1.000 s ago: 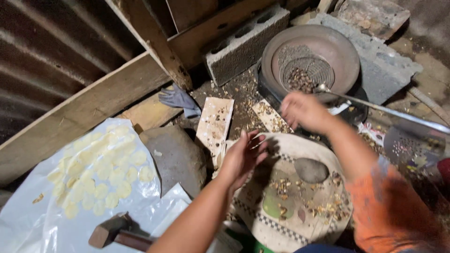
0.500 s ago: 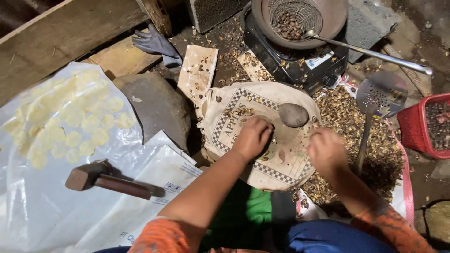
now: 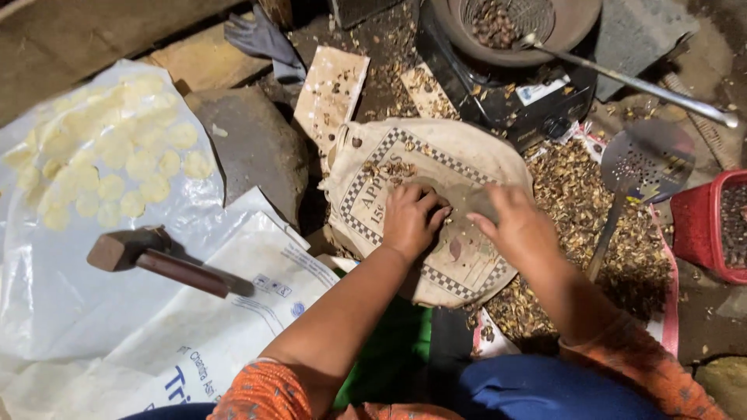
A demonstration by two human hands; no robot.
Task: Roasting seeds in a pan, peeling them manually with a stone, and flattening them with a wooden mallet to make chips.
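Floor: bare dirt floor (image 3: 704, 319), dim, strewn with brown husks (image 3: 580, 194) to the right of the person's knees.
Cloth: a tan sack cloth (image 3: 475, 155) with a checkered border lies spread on a low mound in front of the person; small nut bits sit on it.
Stone: a smooth grey stone (image 3: 471, 204) rests on the middle of the cloth, between the two hands.
Left hand (image 3: 411, 220): palm down on the cloth, fingers curled loosely, fingertips touching the stone's left edge; whether it pinches anything I cannot tell.
Right hand (image 3: 517, 227): lies over the stone's right side, fingers bent around it, thumb toward the left hand.
Hammer (image 3: 159, 260): wooden handle, blocky head, lying on white plastic sheeting (image 3: 93, 311) well to the left.
Yellow discs (image 3: 101, 167): pale flat rounds laid out on the clear plastic at far left.
Pan (image 3: 529, 23): round metal pan holding a mesh strainer with dark nuts, on a black stove (image 3: 513, 109) above the cloth.
Skimmer (image 3: 642, 167): perforated ladle resting on the husks, just right of the cloth.
Red basket (image 3: 712, 225): at the right edge, holding dark nuts.
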